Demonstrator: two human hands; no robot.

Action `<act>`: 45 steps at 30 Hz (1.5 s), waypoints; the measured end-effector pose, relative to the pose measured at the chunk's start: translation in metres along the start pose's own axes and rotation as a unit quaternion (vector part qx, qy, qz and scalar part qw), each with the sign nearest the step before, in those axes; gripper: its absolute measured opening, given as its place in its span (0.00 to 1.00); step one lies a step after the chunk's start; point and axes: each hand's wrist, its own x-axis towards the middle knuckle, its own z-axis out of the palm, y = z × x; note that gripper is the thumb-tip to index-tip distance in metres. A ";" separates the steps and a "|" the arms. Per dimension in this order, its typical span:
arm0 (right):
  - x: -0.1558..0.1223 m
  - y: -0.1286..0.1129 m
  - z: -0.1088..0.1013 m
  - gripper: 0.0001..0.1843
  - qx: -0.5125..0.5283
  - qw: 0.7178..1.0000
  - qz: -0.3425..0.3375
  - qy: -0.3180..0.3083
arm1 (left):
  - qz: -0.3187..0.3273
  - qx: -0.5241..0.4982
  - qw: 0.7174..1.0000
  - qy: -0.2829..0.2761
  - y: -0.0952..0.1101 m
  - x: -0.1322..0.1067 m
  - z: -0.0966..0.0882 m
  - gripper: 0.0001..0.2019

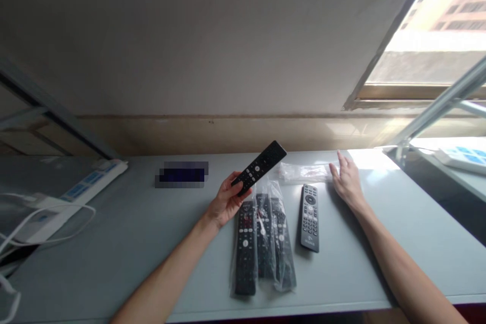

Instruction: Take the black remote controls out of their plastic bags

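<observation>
My left hand (227,201) grips a black remote control (261,164) by its lower end, tilted up to the right above the table. Below it lie three more black remotes in clear plastic bags: a left one (245,253), a middle one (262,233) and a right one (283,243). To their right an unwrapped dark grey remote (310,217) rests with its buttons up. My right hand (346,179) is open, fingers apart, beside the right end of a crumpled clear plastic bag (304,172); whether it touches the bag is hard to tell.
The grey table (152,263) meets a wall at the back. A blurred-out dark object (182,175) lies left of centre. At far left is a white power strip (76,197) with a white cable (91,217). Metal frame bars (436,101) and a window stand at right.
</observation>
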 end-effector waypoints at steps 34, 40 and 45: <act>-0.066 -0.053 -0.057 0.36 0.124 0.960 0.144 -0.207 | 0.110 0.273 0.940 -0.173 -0.002 -0.008 0.013 0.10; -0.077 -0.063 -0.049 0.29 0.105 0.966 0.143 -0.189 | 0.168 0.460 0.849 -0.200 0.002 -0.015 0.015 0.12; -0.093 -0.078 -0.052 0.33 0.109 0.971 0.112 -0.180 | 0.238 0.623 0.681 -0.302 -0.011 -0.029 0.038 0.11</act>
